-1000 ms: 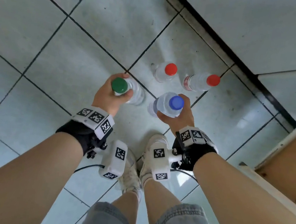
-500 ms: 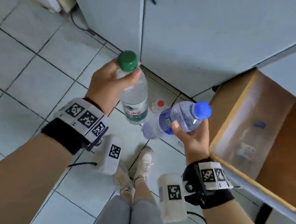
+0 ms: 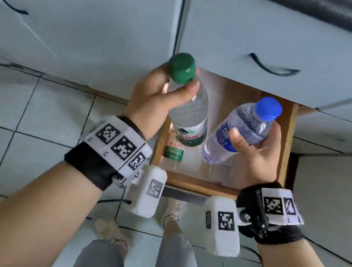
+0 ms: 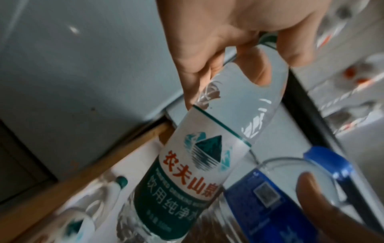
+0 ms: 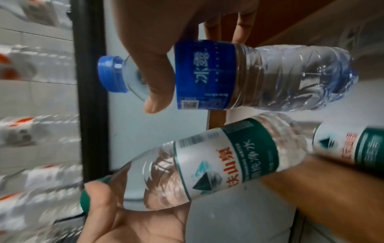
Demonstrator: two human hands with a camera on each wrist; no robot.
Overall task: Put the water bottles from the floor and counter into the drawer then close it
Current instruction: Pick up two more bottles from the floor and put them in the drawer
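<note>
My left hand (image 3: 155,98) grips the neck of a green-capped water bottle (image 3: 190,115), seen close in the left wrist view as the green-labelled bottle (image 4: 199,174). My right hand (image 3: 257,150) holds a blue-capped bottle (image 3: 242,127) by its upper part, the blue-labelled bottle (image 5: 228,77) in the right wrist view. Both bottles hang tilted above the open wooden drawer (image 3: 186,179). One green-labelled bottle (image 3: 174,151) lies inside the drawer on its left side.
Grey cabinet fronts with black handles (image 3: 271,66) rise behind the drawer. The tiled floor (image 3: 25,110) spreads to the left. My feet (image 3: 110,230) stand just in front of the drawer. In the right wrist view, blurred packs of bottles (image 5: 37,141) sit above the counter edge.
Both hands lifted their bottles off the floor and swung right and forward. They now hold them over the open drawer. The red-capped bottles on the floor have left the view.
</note>
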